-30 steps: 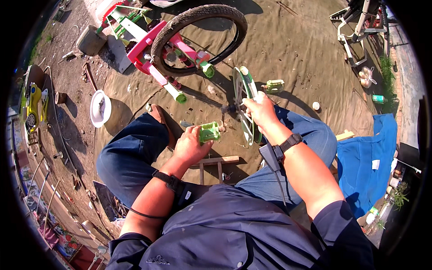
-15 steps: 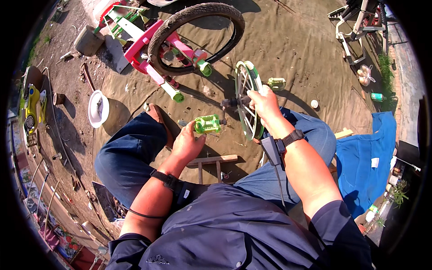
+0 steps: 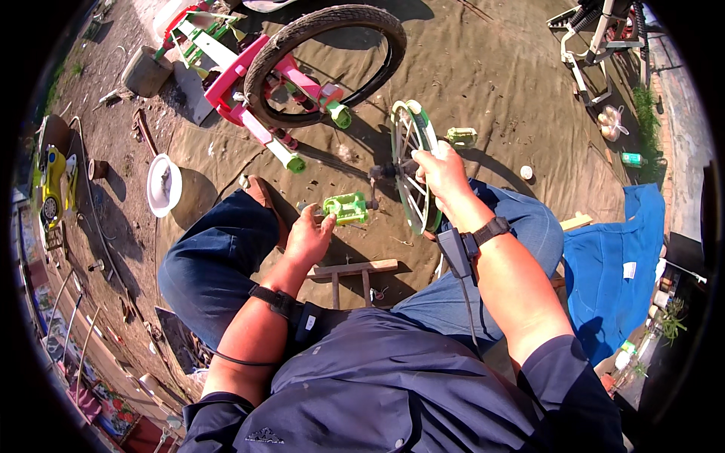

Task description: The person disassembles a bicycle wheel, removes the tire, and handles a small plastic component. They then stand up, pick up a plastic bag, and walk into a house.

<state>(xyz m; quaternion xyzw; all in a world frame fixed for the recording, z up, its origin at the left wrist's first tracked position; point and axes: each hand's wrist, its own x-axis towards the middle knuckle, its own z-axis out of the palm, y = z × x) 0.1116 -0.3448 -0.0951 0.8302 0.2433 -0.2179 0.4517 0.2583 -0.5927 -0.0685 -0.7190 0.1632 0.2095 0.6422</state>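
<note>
In my right hand (image 3: 444,177) is a small spoked wheel (image 3: 408,170) with a pale green rim, held upright, fingers closed on its near-right side. A dark hub and crank (image 3: 384,172) stick out from its left face. On the crank's left end sits a light green pedal (image 3: 346,208); a second green pedal (image 3: 461,137) shows beyond the wheel. My left hand (image 3: 307,238) is at the outer end of the left pedal, thumb and forefinger apart, the thumb close to the pedal's edge. Its other fingers are partly hidden.
A pink and green frame (image 3: 240,79) with a larger black-tyred wheel (image 3: 260,68) lies ahead on the brown ground sheet. To the left stands a white basin (image 3: 165,186). A wooden piece (image 3: 355,269) lies between my legs. Blue cloth (image 3: 612,264) lies at right.
My left hand has drawn back slightly from the left pedal, its thumb and forefinger spreading. The pedal sits at a slightly different tilt. My right hand still grips the wheel.
</note>
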